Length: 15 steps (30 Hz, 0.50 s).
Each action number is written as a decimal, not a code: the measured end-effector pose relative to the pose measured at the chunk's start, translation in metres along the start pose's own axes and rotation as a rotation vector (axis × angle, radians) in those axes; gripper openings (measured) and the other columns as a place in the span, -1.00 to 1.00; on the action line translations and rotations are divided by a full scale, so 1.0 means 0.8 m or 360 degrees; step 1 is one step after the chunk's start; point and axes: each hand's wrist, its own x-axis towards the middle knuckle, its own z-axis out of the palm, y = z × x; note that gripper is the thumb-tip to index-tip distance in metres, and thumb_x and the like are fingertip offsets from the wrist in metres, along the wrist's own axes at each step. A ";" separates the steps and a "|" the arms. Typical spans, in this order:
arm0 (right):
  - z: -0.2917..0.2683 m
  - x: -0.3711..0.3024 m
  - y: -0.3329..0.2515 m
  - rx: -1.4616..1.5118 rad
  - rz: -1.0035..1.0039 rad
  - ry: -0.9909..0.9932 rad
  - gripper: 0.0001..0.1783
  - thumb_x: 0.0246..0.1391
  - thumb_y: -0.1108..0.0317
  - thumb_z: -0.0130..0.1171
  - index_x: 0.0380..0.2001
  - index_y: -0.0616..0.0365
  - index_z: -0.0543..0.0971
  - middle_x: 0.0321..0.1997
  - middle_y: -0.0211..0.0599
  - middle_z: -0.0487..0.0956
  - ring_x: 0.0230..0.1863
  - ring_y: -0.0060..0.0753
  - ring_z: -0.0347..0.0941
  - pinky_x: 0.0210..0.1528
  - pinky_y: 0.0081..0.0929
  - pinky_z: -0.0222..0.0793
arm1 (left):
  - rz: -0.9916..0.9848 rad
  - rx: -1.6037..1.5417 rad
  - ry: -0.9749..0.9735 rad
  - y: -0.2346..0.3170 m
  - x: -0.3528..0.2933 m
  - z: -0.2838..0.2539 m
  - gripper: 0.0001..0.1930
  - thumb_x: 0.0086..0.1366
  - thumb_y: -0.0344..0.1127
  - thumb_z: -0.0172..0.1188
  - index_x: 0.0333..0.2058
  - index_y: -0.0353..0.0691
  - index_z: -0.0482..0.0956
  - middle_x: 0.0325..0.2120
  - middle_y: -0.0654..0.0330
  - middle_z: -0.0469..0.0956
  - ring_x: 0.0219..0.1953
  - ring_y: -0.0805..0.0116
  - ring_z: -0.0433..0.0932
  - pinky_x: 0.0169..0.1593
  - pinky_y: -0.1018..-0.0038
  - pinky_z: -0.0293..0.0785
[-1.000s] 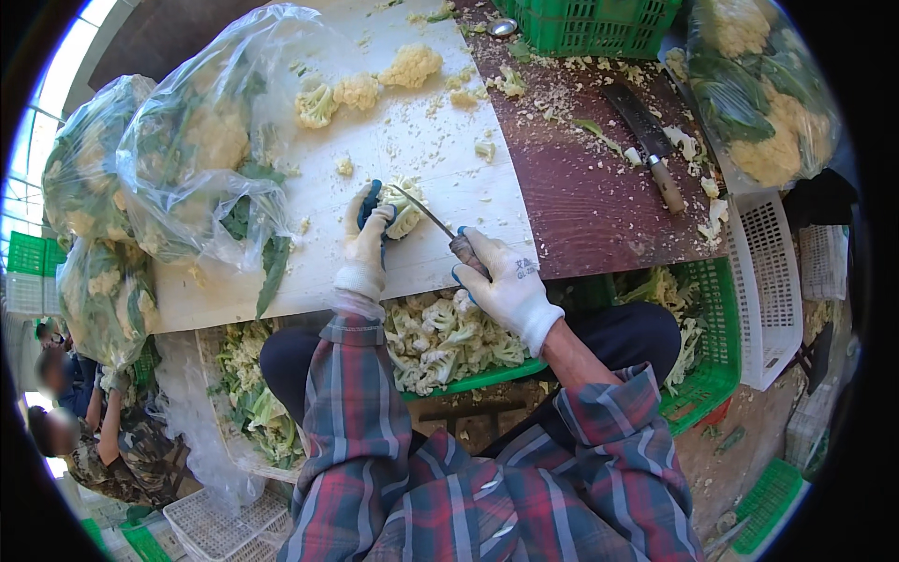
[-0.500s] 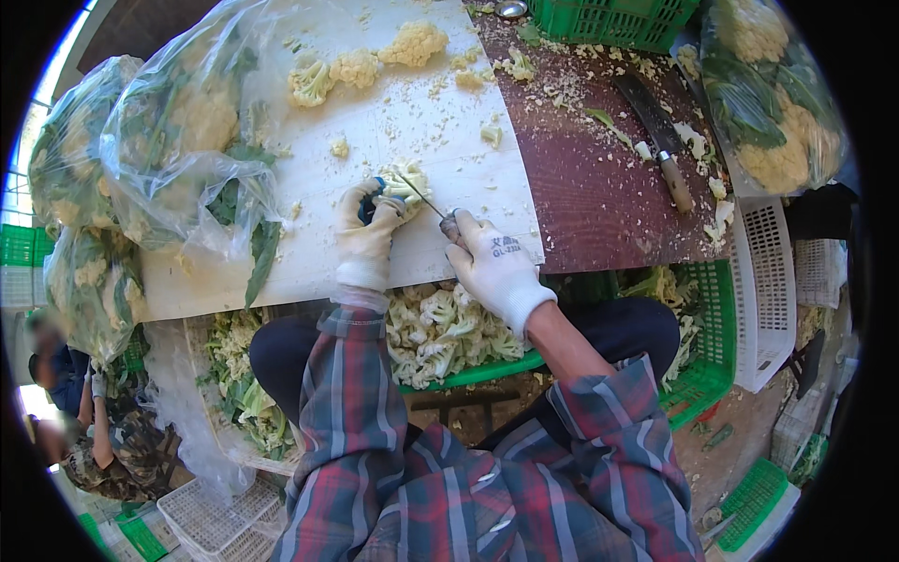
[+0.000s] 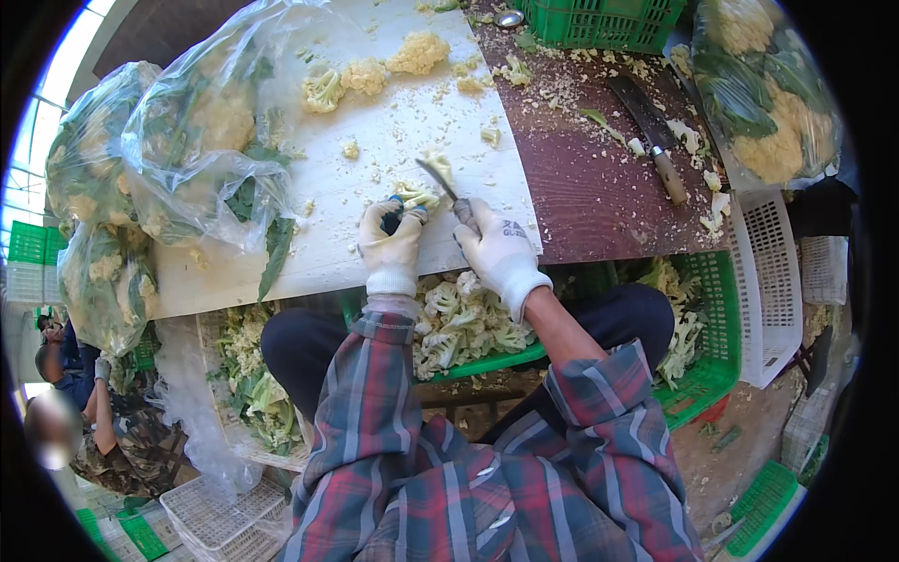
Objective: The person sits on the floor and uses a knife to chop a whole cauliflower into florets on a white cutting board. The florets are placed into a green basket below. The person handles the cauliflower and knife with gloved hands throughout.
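Note:
My left hand (image 3: 390, 245), in a white knitted glove with dark blue at the fingers, is closed on a pale cauliflower piece (image 3: 418, 194) over the white board (image 3: 375, 140). In my gloved right hand (image 3: 498, 251) is a small knife (image 3: 435, 176) with a curved blade and a worn handle. Its blade points away to the upper left, just above the held piece. Right behind the blade lies another cauliflower piece (image 3: 439, 169), partly covered by it. Farther up the board sit several florets (image 3: 418, 52), with crumbs scattered around them.
A cleaver (image 3: 646, 117) lies on the dark red tabletop (image 3: 581, 211) at right. Bagged cauliflowers (image 3: 211, 122) stand at left. A green crate (image 3: 538, 354) of cut florets (image 3: 459, 323) is between my knees; another green crate (image 3: 721, 328) stands right. A person (image 3: 122, 440) works at lower left.
The knife blade has swung up and away from the cauliflower piece in my left hand. A piece now lies separately behind the blade. Both hands have shifted slightly right in view.

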 end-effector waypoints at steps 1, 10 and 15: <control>-0.007 0.003 0.001 0.0041 0.0003 0.0016 -0.58 0.29 0.12 0.13 0.08 0.16 0.57 -0.06 0.10 0.69 -0.02 0.19 0.63 0.05 -0.01 0.51 | -0.0022 -0.0014 0.0030 0.003 -0.004 -0.004 -0.76 0.15 -0.49 0.50 -0.23 -0.30 0.64 -0.33 0.27 0.65 -0.32 0.51 0.54 -0.18 0.54 0.54; -0.008 -0.070 -0.021 0.0234 -0.0287 0.0136 -0.57 0.30 0.19 0.18 0.13 0.19 0.51 -0.10 0.12 0.67 -0.07 0.22 0.61 0.00 0.00 0.53 | -0.0137 -0.0231 0.0148 -0.002 -0.014 -0.012 -0.81 0.22 -0.49 0.48 -0.20 -0.31 0.69 -0.28 0.18 0.70 -0.26 0.47 0.61 -0.12 0.48 0.61; 0.016 -0.064 -0.013 0.0151 -0.0307 0.0033 -0.48 0.32 0.18 0.17 0.22 0.26 0.46 -0.06 0.21 0.64 -0.02 0.30 0.60 0.00 0.06 0.53 | 0.0038 -0.0085 0.0138 -0.020 -0.008 -0.019 -0.86 0.28 -0.49 0.44 -0.20 -0.36 0.71 -0.27 0.17 0.70 -0.24 0.46 0.62 -0.09 0.50 0.61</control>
